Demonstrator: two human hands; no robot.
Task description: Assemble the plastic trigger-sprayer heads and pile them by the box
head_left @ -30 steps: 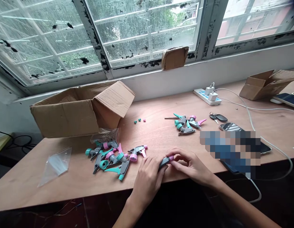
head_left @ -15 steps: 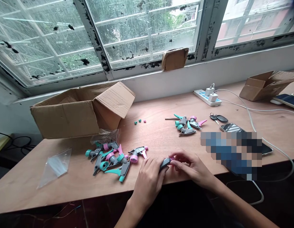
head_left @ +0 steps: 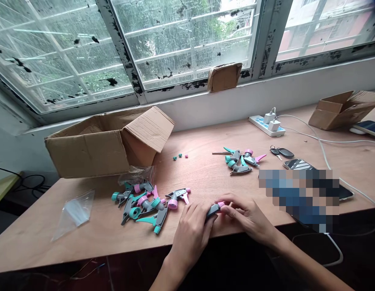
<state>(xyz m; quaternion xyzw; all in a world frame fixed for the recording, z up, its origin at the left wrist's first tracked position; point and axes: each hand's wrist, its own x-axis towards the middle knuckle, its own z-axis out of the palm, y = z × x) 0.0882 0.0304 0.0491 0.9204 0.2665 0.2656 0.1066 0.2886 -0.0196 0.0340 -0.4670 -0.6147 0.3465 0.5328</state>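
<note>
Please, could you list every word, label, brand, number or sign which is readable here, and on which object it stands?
No text can be read.
White plastic power strip with blue socket areas: any markings are too small.
Held grey plastic spray trigger with pink nozzle: no legible lettering.
Large brown cardboard box: no lettering visible.

Left hand (head_left: 191,228) grips gray spray head (head_left: 212,211) near front edge of worktop (head_left: 193,171); right hand (head_left: 247,216) pinches its pink tip (head_left: 221,205). Pile of teal/pink/gray spray heads (head_left: 144,202) left of hands, smaller cluster (head_left: 237,166) beyond them. Three tiny caps (head_left: 180,155) mid-worktop. Open cardboard box (head_left: 88,154) back left, clear plastic bag (head_left: 73,214) front left. Right side: power strip (head_left: 266,126), keys (head_left: 276,152), blurred patch.
</note>
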